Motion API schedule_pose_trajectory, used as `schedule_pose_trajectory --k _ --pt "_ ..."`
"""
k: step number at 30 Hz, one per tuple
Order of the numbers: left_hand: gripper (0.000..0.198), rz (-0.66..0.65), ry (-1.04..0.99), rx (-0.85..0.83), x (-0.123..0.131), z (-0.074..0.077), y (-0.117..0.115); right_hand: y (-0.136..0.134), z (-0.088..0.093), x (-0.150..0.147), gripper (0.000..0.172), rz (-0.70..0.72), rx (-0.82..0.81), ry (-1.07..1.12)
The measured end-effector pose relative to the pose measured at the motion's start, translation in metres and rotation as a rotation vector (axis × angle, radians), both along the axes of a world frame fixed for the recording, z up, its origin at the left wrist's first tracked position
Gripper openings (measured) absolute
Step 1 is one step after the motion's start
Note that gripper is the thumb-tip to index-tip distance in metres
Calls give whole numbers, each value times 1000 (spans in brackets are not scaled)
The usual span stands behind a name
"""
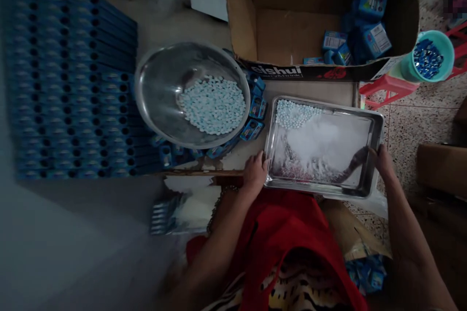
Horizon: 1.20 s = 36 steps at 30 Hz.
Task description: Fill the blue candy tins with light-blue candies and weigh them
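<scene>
At the tabletop's [310, 87] right end, left fingers [260, 159] and right fingers [381, 151] clasp a metal tray's [310, 187] sides, work apparently partway, pellets [294, 112] remaining far left inside, others already in the steel bowl [156, 92].

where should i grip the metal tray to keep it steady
Take the metal tray by the raised walls of its short ends, one hand from each side, as the left hand and right hand do now. It is wide and shallow, with loose pellets in the far left corner, so opposite grips should help keep it level.
</scene>
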<state>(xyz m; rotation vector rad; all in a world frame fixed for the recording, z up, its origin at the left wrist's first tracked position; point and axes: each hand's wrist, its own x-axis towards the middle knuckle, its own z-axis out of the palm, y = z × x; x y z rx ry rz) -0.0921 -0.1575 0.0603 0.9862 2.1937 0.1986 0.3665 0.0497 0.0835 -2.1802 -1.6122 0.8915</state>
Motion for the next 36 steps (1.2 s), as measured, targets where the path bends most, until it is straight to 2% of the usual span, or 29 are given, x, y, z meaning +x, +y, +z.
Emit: schedule_pose_trajectory --k 2,3,5,7,8,10,13,15,17,20,22,24,26,27,29,32,34,36 --pt "45 -99 87 153 3 10 24 -1 5 -29 29 30 131 -178" --pt "46 -168 100 242 4 13 42 0 6 -51 27 97 194 -250" --pt "42 -276 67 378 6 11 88 3 4 -110 33 368 246 -254" --pt "43 -280 50 434 4 -1 136 11 -6 -180 40 780 226 -136" --pt "44 -259 49 443 3 -10 157 17 -14 -214 41 888 227 -92" --pt "48 -218 41 458 2 -32 186 30 -31 -273 41 1032 228 -36" --pt "54 -159 41 504 8 -61 197 47 -54 -326 40 1173 201 13" --pt "54 -91 56 518 18 -73 192 50 -61 -333 41 1188 176 12" --pt "51 -51 48 513 27 -76 182 48 -58 -321 40 1159 149 -7" --pt "45 -159 -35 519 28 -67 163 44 -41 -278 45 1082 116 -40" --pt "47 -267 -52 511 17 -57 151 45 -31 -247 56 957 103 -79" --pt "70 -338 8 447 4 -47 144 47 -28 -230 67 791 80 -144" --pt "100 -388 103 342 -4 -41 147 48 -31 -235 76 711 40 -212" --pt "108 -417 145 290 -5 -40 152 47 -33 -244 77 710 22 -243" --pt "106 -456 211 202 -2 -38 168 45 -37 -270 74 746 -5 -291" --pt "78 -496 215 120 3 -36 186 43 -32 -295 68 876 -48 -266" --pt "63 -563 126 140 1 -31 184 46 -25 -290 69 999 -81 -166" --pt "70 -581 45 198 -5 -25 173 47 -18 -274 71 1006 -121 -72"
